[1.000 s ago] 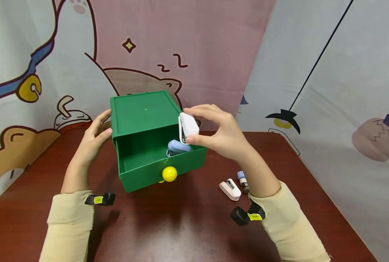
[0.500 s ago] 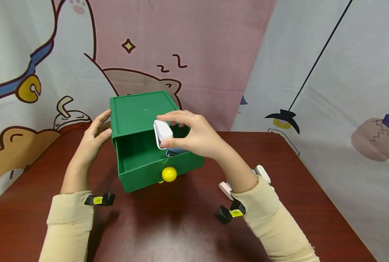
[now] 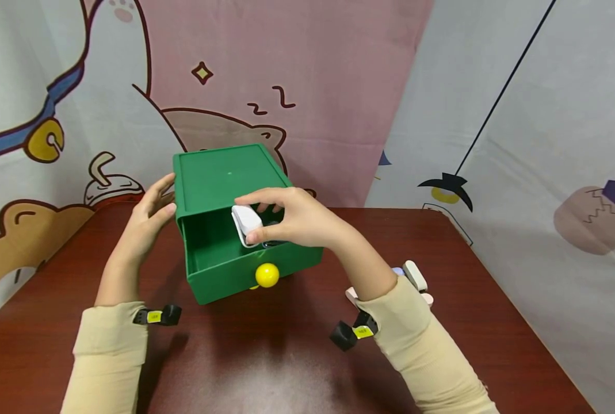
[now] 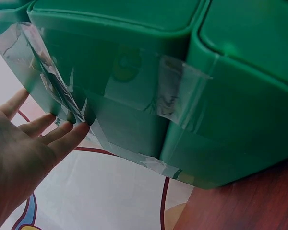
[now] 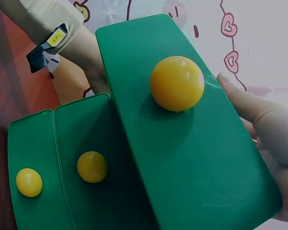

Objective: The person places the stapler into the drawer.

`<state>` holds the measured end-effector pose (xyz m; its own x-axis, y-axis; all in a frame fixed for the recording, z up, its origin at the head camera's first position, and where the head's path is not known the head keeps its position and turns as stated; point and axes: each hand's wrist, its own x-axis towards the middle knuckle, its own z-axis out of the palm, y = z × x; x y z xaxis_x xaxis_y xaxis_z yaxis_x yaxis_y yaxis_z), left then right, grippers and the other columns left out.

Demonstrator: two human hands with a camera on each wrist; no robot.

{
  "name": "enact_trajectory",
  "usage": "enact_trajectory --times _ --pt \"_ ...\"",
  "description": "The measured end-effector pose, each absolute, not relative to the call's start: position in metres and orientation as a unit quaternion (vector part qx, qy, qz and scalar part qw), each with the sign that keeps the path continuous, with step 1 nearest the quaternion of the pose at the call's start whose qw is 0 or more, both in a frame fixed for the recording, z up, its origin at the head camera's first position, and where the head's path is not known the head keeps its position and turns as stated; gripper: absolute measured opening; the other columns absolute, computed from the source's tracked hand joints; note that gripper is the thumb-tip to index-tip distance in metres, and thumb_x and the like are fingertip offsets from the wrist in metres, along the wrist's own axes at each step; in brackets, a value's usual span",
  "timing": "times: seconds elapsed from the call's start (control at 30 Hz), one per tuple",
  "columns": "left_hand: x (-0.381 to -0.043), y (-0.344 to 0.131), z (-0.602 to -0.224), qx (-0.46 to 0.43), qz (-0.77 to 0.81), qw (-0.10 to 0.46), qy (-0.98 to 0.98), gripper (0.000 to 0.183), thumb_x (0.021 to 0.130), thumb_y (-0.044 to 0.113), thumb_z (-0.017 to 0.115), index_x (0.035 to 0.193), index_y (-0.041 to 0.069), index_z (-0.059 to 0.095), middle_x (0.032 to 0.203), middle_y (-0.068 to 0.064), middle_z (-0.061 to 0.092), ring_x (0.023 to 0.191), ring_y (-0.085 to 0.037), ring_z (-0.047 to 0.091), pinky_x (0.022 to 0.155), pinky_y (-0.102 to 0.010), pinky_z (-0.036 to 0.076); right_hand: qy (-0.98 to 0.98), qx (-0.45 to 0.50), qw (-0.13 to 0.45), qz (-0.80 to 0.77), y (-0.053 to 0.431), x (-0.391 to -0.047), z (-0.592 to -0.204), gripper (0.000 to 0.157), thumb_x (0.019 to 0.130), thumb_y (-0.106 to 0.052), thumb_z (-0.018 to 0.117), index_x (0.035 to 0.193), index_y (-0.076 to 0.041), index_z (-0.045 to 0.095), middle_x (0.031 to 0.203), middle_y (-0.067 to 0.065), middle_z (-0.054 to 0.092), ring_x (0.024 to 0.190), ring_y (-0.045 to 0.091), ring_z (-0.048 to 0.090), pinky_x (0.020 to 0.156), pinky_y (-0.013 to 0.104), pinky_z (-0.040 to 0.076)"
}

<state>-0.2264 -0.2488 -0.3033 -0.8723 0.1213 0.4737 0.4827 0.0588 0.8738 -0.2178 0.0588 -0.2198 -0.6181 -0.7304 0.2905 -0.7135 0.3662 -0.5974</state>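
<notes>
A green drawer cabinet (image 3: 226, 178) stands on the table with its top drawer (image 3: 255, 282) pulled out. My right hand (image 3: 304, 217) pinches a small white stapler (image 3: 247, 222) between thumb and fingers, tilted and just inside the drawer opening. Behind that hand, a blue stapler (image 3: 272, 244) in the drawer is mostly hidden. My left hand (image 3: 148, 221) touches the cabinet's left side with fairly straight fingers; in the left wrist view its fingertips (image 4: 81, 128) meet the taped green wall. The drawer front hides the white stapler in the right wrist view.
Right of the cabinet, partly behind my right forearm, lie a pale pink stapler (image 3: 351, 295), a cream-white piece (image 3: 416, 275) and a bluish one (image 3: 397, 271). Two lower drawers with yellow knobs (image 5: 92, 166) show below. A patterned curtain (image 3: 338, 115) hangs behind the table.
My right hand has carried the white stapler leftward and down, from the drawer's right side into its opening, covering most of the blue stapler. My left hand has stayed put.
</notes>
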Motion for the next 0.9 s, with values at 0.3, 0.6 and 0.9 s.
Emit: enact_trajectory --times 0.3,0.6,0.9 --pt "-0.2272 -0.2501 -0.3037 -0.213 -0.651 0.140 -0.715 0.059 0.096 0.017 0.051 0.150 0.011 0.031 0.153 -0.013 0.026 0.134 -0.024 0.031 0.091 -0.018 0.037 0.837 -0.433 0.075 -0.326 0.0555 -0.2201 -0.2194 0.055 0.082 -0.028 0.078 0.133 -0.021 0.060 0.106 -0.005 0.061 0.095 0.014 0.054 0.076 0.028 0.046" --pt "-0.2257 -0.2493 -0.3027 -0.211 -0.655 0.138 -0.712 0.059 0.095 0.016 0.051 0.150 0.011 0.031 0.153 -0.014 0.026 0.134 -0.026 0.030 0.091 -0.018 0.038 0.848 -0.426 0.107 -0.295 0.0542 -0.2203 -0.2178 0.053 0.084 -0.027 0.076 0.133 -0.018 0.059 0.108 0.000 0.062 0.098 0.012 0.052 0.074 0.026 0.045" --pt "-0.2255 -0.2490 -0.3026 -0.210 -0.656 0.134 -0.712 0.059 0.095 0.015 0.051 0.151 0.011 0.031 0.153 -0.014 0.026 0.135 -0.026 0.030 0.091 -0.018 0.038 0.845 -0.426 0.089 -0.309 0.0560 -0.2199 -0.2185 0.051 0.083 -0.028 0.076 0.131 -0.017 0.062 0.122 -0.002 0.060 0.110 0.018 0.051 0.085 0.028 0.043"
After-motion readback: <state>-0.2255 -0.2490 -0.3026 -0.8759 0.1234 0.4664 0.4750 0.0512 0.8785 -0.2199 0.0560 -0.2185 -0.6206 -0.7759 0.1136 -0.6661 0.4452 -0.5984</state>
